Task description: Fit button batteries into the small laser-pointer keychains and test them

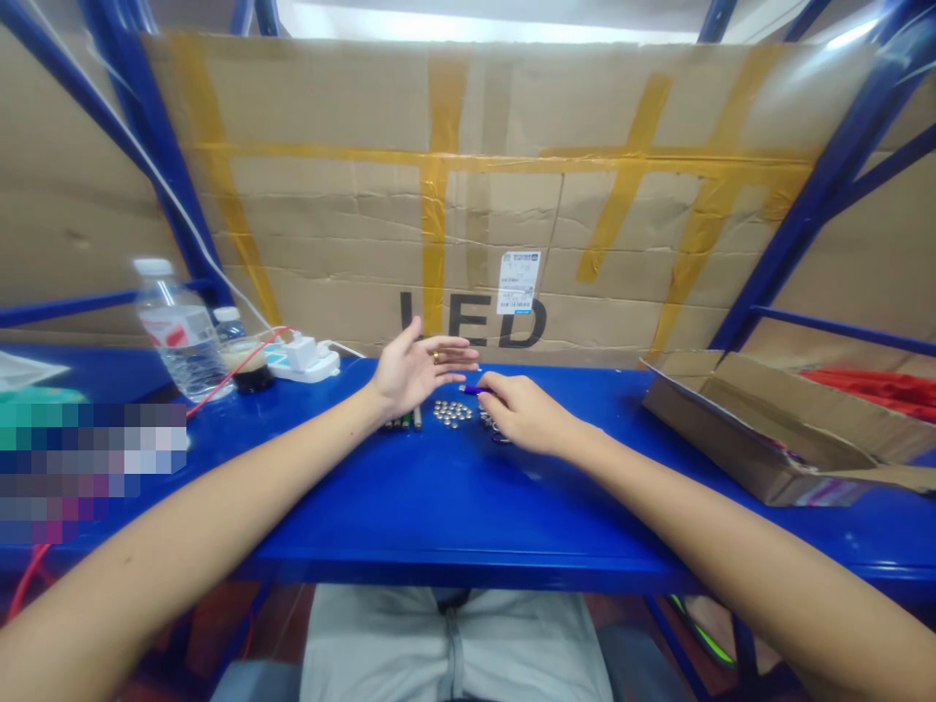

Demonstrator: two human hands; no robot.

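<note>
Behind the work surface stood a big wall of flattened cardboard (468, 195), held together with yellow tape; it seemed to close off the back of the blue rack. Below it, the blue bench top (453, 517) carried everything else. At the right lay an open cardboard box (767, 439), turned toward the person, probably so that its inside stayed within reach. At the far left a clear water bottle (179, 331) stood upright, and near it was a white power strip (303, 359), both well apart from the hands.

The left hand (413, 375) hovered just above the bench with the palm turned up and the fingers loosely spread, like a hand that was ready to receive something; it held nothing. The right hand (523, 414) rested on the bench, and its fingertips pinched a small violet piece (475, 390), pointing it toward the left palm. Between the two hands lay a tight heap of small silver round parts (451, 412), gathered close where either hand could reach. A few short cylinders (406, 422) lay just under the left hand; what they were, I could not tell.
</note>
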